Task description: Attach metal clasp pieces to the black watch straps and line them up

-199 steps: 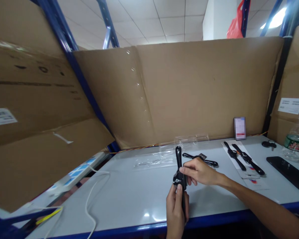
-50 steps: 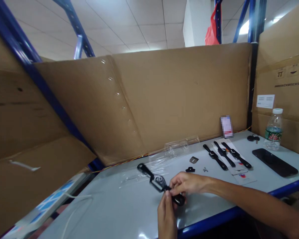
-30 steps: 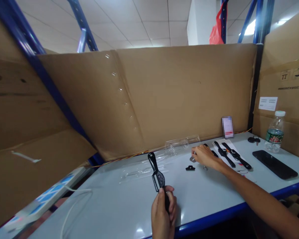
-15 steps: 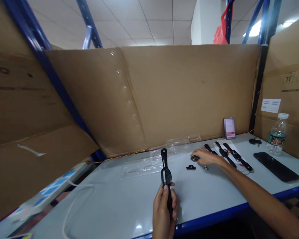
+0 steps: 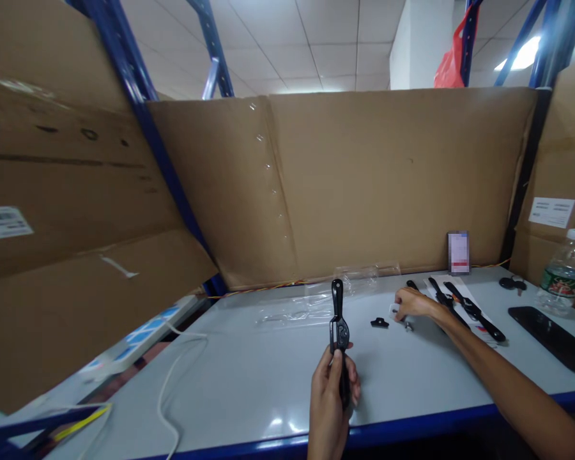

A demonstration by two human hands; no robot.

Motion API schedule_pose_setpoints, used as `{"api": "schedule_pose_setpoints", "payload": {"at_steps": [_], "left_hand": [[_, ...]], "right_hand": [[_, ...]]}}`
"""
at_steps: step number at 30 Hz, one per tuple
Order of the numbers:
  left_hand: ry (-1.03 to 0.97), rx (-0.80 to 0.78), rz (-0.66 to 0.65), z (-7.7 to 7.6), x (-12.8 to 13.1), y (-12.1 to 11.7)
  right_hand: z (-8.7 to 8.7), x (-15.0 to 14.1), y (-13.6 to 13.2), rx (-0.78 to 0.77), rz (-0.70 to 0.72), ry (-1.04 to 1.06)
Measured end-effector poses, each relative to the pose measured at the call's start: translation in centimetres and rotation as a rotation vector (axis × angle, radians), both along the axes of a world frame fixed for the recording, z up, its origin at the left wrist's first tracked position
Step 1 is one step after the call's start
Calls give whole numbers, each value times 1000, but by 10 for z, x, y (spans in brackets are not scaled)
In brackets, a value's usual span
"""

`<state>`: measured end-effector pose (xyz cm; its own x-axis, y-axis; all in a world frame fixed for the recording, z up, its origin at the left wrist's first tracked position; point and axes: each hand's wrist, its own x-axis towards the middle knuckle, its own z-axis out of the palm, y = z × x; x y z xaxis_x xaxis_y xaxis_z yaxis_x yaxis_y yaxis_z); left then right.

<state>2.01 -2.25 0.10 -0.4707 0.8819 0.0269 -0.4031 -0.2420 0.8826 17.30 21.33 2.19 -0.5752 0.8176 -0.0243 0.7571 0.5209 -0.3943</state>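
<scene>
My left hand (image 5: 331, 390) is wrapped round the lower handle of a black spokeshave (image 5: 338, 319), which it holds upright above the near part of the table. The spokeshave's slotted middle and upper handle stick out over my fingers. Farther back on the right, my right hand (image 5: 409, 303) is closed in a pinch on a small flat pale metal plate (image 5: 393, 311), low over the table. To its left lies a small black clamp piece (image 5: 379, 322). A small silver screw part (image 5: 408, 326) lies just below my right hand.
More black spokeshaves (image 5: 474, 310) rest on a white paper at the right. Beyond are a phone standing up (image 5: 459, 253), keys (image 5: 512, 283), a black phone-like slab (image 5: 551, 337) and a water bottle (image 5: 561, 275). Clear plastic packaging (image 5: 297, 310) lies at the back; a power strip (image 5: 146, 335) runs along the left.
The view has swung left, so everything appears farther right. My right hand has drawn slightly away from the black clamp piece, and the plate in it has turned from dark to pale.
</scene>
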Motion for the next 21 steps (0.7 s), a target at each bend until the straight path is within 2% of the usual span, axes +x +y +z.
{"api": "schedule_pose_setpoints", "payload": {"at_steps": [7, 12, 14, 18, 21], "left_hand": [[3, -20, 7, 2, -1, -1], [58, -60, 46, -3, -2, 0], [93, -60, 61, -5, -2, 1], [146, -63, 65, -7, 0, 3], [152, -77, 69, -7, 2, 3]], "right_hand": [[5, -2, -4, -89, 0, 150], [20, -14, -22, -214, 67, 330], [27, -20, -38, -344, 167, 443], [36, -32, -73, -702, 393, 683], [35, -39, -87, -816, 448, 702]]}}
